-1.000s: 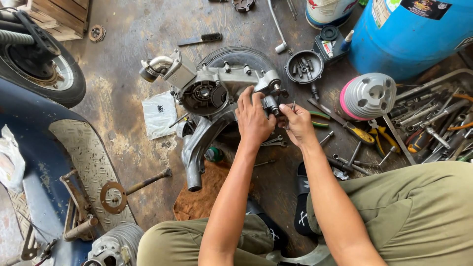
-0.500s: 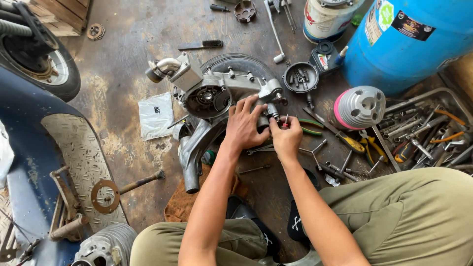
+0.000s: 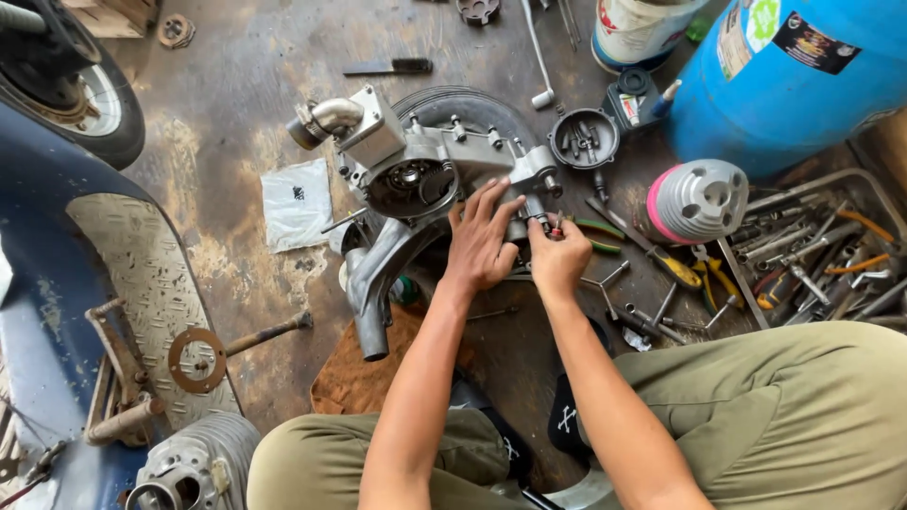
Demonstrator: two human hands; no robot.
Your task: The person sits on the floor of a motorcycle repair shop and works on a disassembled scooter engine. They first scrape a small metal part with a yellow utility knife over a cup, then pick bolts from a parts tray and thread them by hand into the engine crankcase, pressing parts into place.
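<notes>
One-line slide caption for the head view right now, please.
Left hand braces a grey engine casing on the workshop floor; right hand pinches a small part against it.

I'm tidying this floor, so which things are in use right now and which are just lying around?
In use: engine casing, left hand, right hand, small red-tipped part.

Lying about: finned cylinder, blue barrel, tool tray, round gasket, plastic bag.

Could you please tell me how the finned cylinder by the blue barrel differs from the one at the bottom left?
The finned cylinder by the blue barrel has a pink band at its base and stands beside the tool tray; the bottom-left cylinder is plain grey, shows no pink and lies by the blue scooter body. The first shows in full; the second is cut by the frame's edge. Both are ribbed metal and far from either hand.
</notes>
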